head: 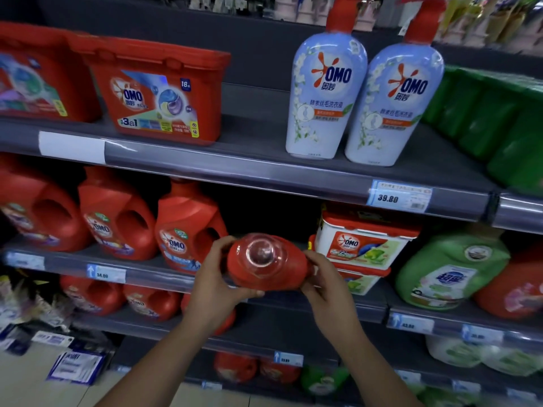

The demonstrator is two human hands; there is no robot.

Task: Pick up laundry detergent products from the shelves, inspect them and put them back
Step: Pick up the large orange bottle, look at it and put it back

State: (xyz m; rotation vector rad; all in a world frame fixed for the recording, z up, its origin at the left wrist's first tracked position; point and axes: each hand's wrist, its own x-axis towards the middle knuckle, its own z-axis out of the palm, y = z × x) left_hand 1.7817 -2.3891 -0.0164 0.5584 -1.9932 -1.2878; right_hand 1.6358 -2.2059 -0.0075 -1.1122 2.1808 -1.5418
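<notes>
A red detergent bottle (pixel 289 273) with a clear cap (pixel 262 250) is held in front of the middle shelf, its cap end pointing toward me. My left hand (pixel 217 279) grips its left side and underside. My right hand (pixel 324 282) grips its right side. Behind my left hand, a red OMO jug (pixel 185 227) stands on the middle shelf (pixel 141 274), and a dark gap in the row lies behind the held bottle.
On the top shelf (pixel 264 168) stand red OMO pod boxes (pixel 164 92), two pale blue OMO bottles (pixel 326 83) and green packs (pixel 493 113). More red jugs (pixel 114 212) fill the middle shelf's left. White pod tubs (pixel 364 242) and a green jug (pixel 449 271) sit at right. Lower shelves hold more bottles.
</notes>
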